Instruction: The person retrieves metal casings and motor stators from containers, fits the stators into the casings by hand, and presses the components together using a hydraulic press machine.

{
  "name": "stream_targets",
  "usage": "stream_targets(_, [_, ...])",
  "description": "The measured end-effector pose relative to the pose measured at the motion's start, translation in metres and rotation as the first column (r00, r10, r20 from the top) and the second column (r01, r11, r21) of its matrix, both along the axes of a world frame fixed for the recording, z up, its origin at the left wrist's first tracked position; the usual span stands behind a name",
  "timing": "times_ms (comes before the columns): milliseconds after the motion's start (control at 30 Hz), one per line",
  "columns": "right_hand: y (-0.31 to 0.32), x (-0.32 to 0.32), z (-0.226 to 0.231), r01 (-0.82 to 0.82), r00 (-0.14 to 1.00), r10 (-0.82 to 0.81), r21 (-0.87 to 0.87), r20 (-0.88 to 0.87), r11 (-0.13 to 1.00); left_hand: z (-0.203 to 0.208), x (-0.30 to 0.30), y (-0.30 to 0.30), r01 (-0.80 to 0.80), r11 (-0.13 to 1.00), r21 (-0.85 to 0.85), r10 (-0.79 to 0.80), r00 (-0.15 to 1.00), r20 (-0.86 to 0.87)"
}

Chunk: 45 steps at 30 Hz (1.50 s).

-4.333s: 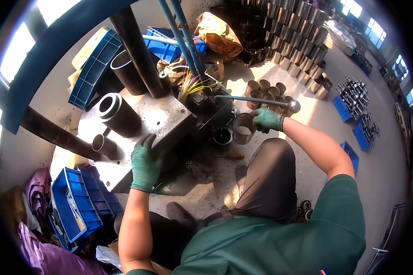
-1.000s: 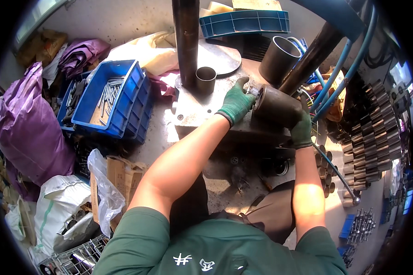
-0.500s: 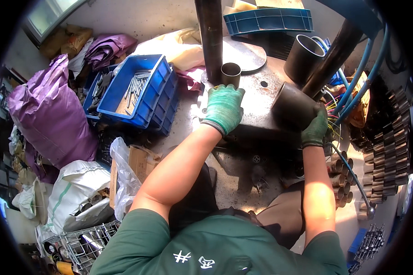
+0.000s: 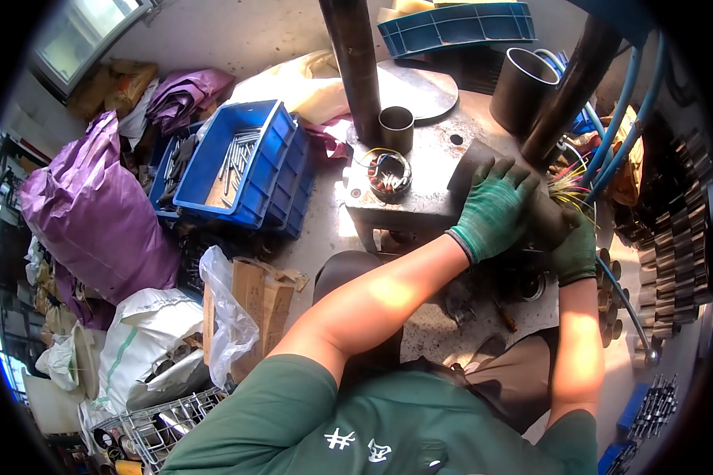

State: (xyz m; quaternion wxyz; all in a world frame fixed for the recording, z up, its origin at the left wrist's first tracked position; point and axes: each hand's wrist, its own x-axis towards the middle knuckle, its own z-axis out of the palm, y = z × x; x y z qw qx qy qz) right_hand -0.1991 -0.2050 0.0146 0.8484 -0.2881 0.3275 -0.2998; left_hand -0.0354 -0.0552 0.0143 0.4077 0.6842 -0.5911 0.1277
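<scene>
A dark metal cylinder (image 4: 548,215) lies tilted at the right front edge of the machine table, held between both my hands. My left hand (image 4: 495,210), in a green glove, lies over its top with the fingers curled round it. My right hand (image 4: 576,247), also gloved, grips its lower right end. Thin coloured wires (image 4: 566,184) stick out just beyond the cylinder; where they start is hidden. To the left on the table sits a ring-shaped wound coil (image 4: 389,176) with white lacing and a yellow wire. Behind it stands a short dark tube (image 4: 396,129).
Two dark posts (image 4: 350,63) (image 4: 574,91) rise from the metal table (image 4: 432,170). A wide upright cylinder (image 4: 521,95) stands by the right post, near blue hoses (image 4: 642,119). Blue bins (image 4: 234,158) with metal rods stand left, beside purple sacks (image 4: 99,210). Stacked tubes (image 4: 673,245) line the right.
My left hand has left the short tube and moved right onto the dark cylinder, uncovering the wound coil. My right hand and the cylinder have shifted slightly down and right in view.
</scene>
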Motion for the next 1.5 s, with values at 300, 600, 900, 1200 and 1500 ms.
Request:
stream_targets(300, [-0.043,-0.057,-0.024,0.211,0.955,-0.226,-0.095,-0.192,0.973,0.007,-0.011,-0.013,-0.108,0.993,-0.038,0.107,0.993,-0.042])
stream_targets(600, [-0.072,-0.052,-0.037,0.373,0.887,-0.43,-0.287,-0.171,0.882,0.003,-0.011,-0.004,0.077,0.97,-0.23,-0.09,0.995,-0.047])
stream_targets(900, [-0.025,-0.014,-0.007,-0.006,0.908,-0.411,-0.985,-0.079,0.174,0.022,0.041,-0.003,-0.17,0.721,-0.672,-0.467,0.598,-0.651])
stream_targets(1200, [0.006,-0.004,0.059,-0.44,0.831,-0.516,-0.812,-0.206,-0.384,0.026,0.095,0.022,-0.37,0.902,-0.223,0.308,0.912,-0.27])
stream_targets(1500, [-0.004,0.007,0.046,-0.51,0.722,-0.655,-0.811,-0.222,-0.288,0.023,0.087,0.044,-0.063,0.985,-0.161,0.03,0.98,-0.195])
